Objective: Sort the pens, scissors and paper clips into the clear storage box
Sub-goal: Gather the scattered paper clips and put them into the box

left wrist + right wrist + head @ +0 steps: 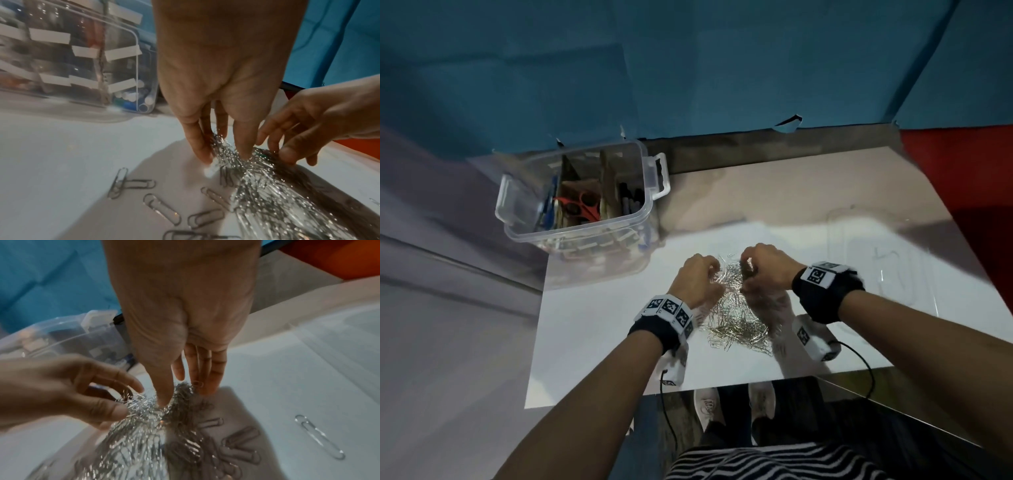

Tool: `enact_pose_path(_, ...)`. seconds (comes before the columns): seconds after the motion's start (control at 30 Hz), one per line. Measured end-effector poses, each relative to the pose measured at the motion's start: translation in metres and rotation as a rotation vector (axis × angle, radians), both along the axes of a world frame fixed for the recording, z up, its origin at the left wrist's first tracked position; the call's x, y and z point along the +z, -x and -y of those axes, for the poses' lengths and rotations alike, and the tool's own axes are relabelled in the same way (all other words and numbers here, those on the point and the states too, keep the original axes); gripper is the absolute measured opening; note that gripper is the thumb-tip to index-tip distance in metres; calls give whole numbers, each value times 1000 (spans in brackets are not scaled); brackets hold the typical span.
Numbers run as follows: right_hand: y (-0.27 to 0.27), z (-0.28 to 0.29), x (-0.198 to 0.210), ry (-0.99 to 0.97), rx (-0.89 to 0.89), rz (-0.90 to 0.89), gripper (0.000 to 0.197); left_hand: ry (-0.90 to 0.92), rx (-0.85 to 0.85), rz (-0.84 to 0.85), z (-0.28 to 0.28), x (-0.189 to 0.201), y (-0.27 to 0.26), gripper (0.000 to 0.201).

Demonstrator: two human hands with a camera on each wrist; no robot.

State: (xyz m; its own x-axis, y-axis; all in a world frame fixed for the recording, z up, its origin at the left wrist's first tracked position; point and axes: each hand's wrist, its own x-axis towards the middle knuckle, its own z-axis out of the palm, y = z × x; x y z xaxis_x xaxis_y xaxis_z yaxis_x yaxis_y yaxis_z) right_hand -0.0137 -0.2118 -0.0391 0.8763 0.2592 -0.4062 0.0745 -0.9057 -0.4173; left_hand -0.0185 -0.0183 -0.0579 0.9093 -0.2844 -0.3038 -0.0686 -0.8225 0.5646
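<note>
Handling: The heap of thin silver wire paper clips [736,318] looks light, slippery and apt to tangle; a scooping clutch from both flanks would likely lift more than pinching at single clips, and strays may spill.
Appearance: Bright steel loops, glinting, piled loosely; a few flat strays [131,185] lie off the heap's left edge, one [319,436] off its right.
Location: The heap lies on the white tabletop [592,325], directly in front of the person.
Left hand [700,279]: On the heap's far-left flank, fingers [200,146] curled down into the clips, gathering a bunch.
Right hand [765,270]: On the heap's far-right flank, fingers [207,378] and thumb likewise dug in, clutching clips.
Clear plastic storage box with clip handles [517,205]: Beyond the heap and to its left, well apart; cardboard dividers inside, red-handled scissors [582,205] and dark pens [631,202] already in compartments.
Stage: Clips appear the last group outstanding.
</note>
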Motion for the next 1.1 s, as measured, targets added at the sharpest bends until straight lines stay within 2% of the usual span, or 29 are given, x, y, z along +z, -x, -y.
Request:
enact_pose_path(0.07, 6, -12, -7, 18, 9, 40, 33, -47, 4, 39, 8, -2, 4, 28)
enact_pose_path(0.17, 8, -26, -13, -3, 3, 88, 25, -29, 63, 58, 14, -2, 6, 17)
enact_pose_path(0.3, 3, -27, -10, -22, -14, 60, 19, 36, 128, 9, 12, -1, 3, 13)
enact_pose_path(0.37, -2, -20, -8, -52, -46, 42, 17, 40, 126, -32, 8, 0, -2, 24)
enact_pose_path(0.43, -4, -11, -5, -71, -88, 42, 12, 35, 92, -97, 5, 2, -5, 51)
enact_pose_path(0.5, -4, -7, -6, -51, -79, 25, 17, -25, 24, -150, 7, 4, -5, 73)
enact_pose_path(0.53, -2, -7, -7, -40, -60, 10, 23, -75, -15, -149, 10, 3, -3, 77)
enact_pose_path(0.63, 5, -18, -10, -16, -17, 31, 33, -158, -59, -59, 22, 0, 5, 59)
enact_pose_path(0.8, 6, -28, -12, -32, -55, 82, 16, -103, -19, 12, 27, 2, 2, 21)
enact_pose_path(0.93, -6, -14, -2, -115, -147, 41, 11, -23, 38, -58, 16, 7, -15, 18)
enact_pose_path(1.1, -22, 1, 19, -176, -146, 25, 12, 49, 43, -103, 3, 24, -31, 19)
